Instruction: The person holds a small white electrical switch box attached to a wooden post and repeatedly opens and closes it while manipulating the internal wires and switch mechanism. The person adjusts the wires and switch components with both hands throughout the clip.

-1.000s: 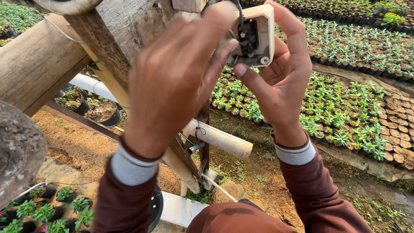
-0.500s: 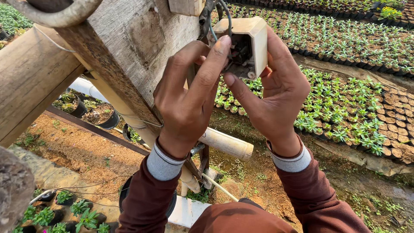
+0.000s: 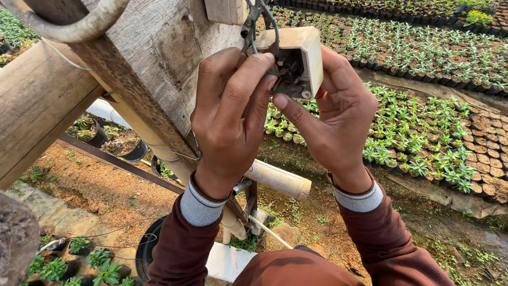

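Head view shows both hands raised in front of a rough wooden post [image 3: 159, 69]. Between them is a small cream-coloured box [image 3: 301, 53], open on the side that faces the camera, with dark parts and metal screws inside. The box sits high in the picture, just beside the post, and dark wires [image 3: 262, 21] come down from above into its open side.

The right hand [image 3: 338, 122] holds the box from behind and from the right; its fingers are closed around the back and its thumb lies under the open face. The left hand [image 3: 230, 116] is at the left edge of the box. Its fingers are bent together and the fingertips [image 3: 267, 58] touch the wires at the opening; I cannot tell if they really pinch a wire or only press on it.

Both wrists wear dark red sleeves [image 3: 185, 249] with grey cuffs.

A thick wooden beam [image 3: 37, 111] goes to the left of the post, and a pale bamboo pole [image 3: 280, 180] lies below the hands. Far below, on the ground, many rows of small green plants [image 3: 418, 127] stand in dark pots, and bare brown soil [image 3: 84, 190] is on the left side.
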A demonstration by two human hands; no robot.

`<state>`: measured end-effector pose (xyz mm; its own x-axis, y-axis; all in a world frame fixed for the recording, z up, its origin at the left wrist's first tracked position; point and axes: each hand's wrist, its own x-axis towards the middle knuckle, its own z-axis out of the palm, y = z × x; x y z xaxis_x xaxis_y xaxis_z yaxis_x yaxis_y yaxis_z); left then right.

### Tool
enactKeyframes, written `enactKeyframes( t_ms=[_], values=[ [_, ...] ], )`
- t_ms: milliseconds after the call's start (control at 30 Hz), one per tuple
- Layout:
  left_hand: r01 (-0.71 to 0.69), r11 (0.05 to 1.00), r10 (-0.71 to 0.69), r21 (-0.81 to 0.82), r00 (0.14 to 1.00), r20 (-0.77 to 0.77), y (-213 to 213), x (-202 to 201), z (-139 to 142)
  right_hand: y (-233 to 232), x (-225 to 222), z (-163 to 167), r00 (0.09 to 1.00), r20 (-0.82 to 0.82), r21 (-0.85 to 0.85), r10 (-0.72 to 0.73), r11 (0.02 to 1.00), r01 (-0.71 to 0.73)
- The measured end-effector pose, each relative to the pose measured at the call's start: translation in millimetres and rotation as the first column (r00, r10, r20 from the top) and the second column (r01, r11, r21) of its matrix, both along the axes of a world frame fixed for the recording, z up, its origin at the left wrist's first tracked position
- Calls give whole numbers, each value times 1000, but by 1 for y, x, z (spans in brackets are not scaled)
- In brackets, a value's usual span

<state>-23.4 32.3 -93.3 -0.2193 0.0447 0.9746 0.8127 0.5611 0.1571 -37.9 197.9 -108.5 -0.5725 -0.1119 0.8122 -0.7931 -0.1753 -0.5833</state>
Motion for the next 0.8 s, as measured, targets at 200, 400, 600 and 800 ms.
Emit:
enactKeyframes(
  t_ms=[200, 400, 600, 800],
  values=[
    [80, 996, -81, 27, 996, 28, 0, 5, 5, 2, 2, 11, 999, -33, 34, -12, 999, 13],
    [95, 994, -98, 62, 994, 42, 0, 16, 9, -1, 14, 24, 994, -63, 88, -94, 991, 100],
    [251, 957, -268, 144, 956, 119, 14, 8, 13, 12, 11, 20, 997, 71, -15, -6, 1000, 7],
    [334, 934, -351, 127, 922, 161, 8, -2, 1, 9, 0, -2, 981, -5, 3, -192, 981, 192]
  ],
)
